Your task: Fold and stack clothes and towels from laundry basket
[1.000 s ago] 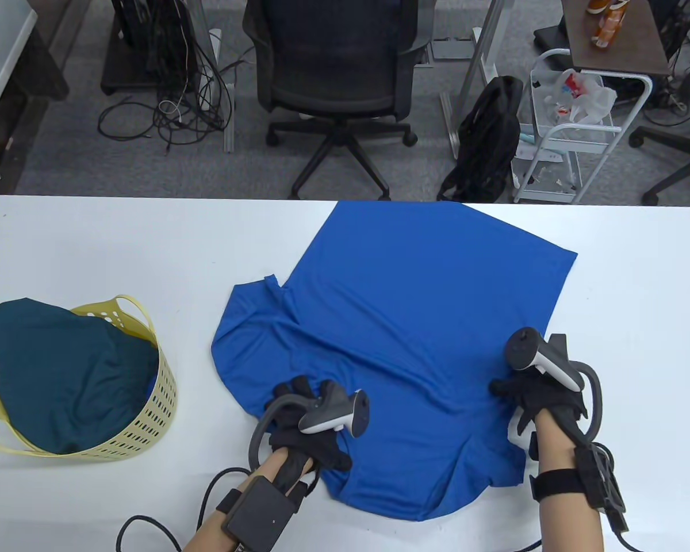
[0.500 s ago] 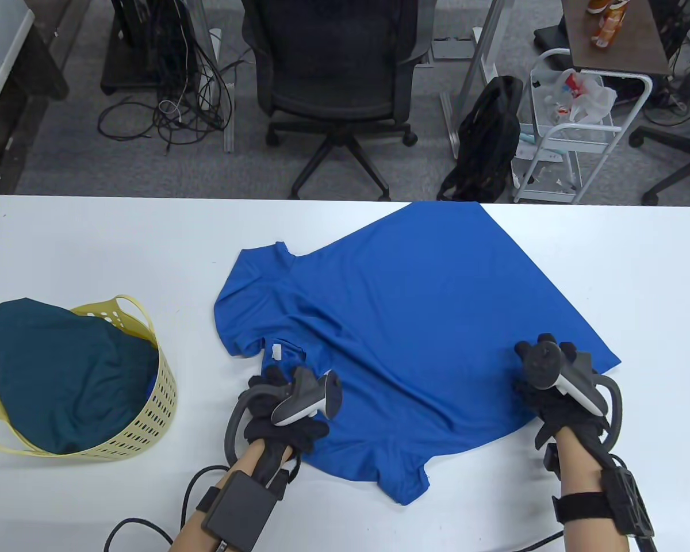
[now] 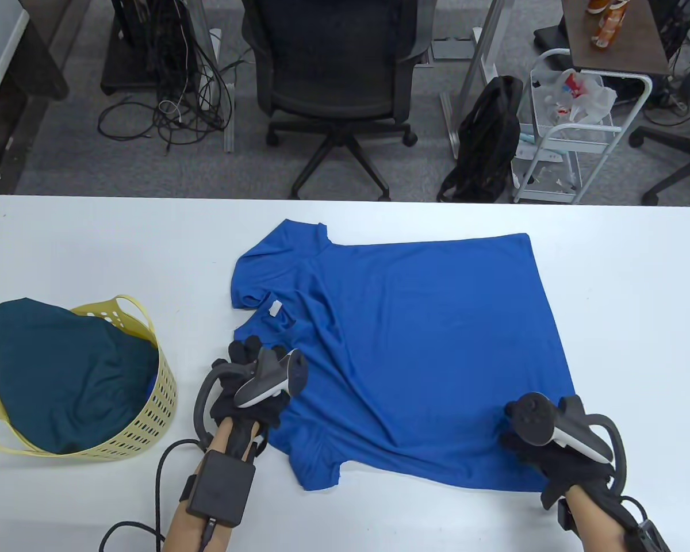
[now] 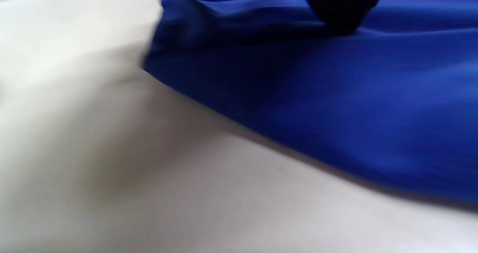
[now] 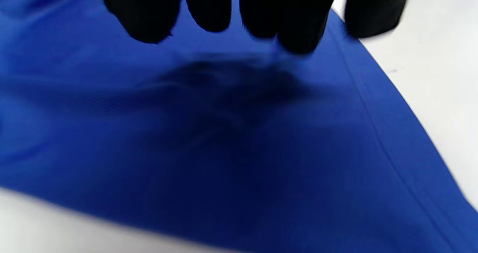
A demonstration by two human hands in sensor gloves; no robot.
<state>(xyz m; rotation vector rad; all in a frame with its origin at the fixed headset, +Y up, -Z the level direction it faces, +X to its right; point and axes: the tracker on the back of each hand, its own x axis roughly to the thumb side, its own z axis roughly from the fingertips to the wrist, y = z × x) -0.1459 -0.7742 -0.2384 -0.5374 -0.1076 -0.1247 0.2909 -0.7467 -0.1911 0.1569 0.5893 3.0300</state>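
A blue T-shirt lies spread on a white worktop. The left hand rests at its collar edge, the right hand on its near right corner; whether either hand's fingers grip cloth cannot be told. A yellow laundry basket holding dark green fabric sits at left

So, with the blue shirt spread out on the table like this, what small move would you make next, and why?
Probably smooth it before folding. The blue shirt lies nearly flat, but diagonal wrinkles run from the left hand at the shoulder toward the right hand at the near hem corner, so I would sweep those out.
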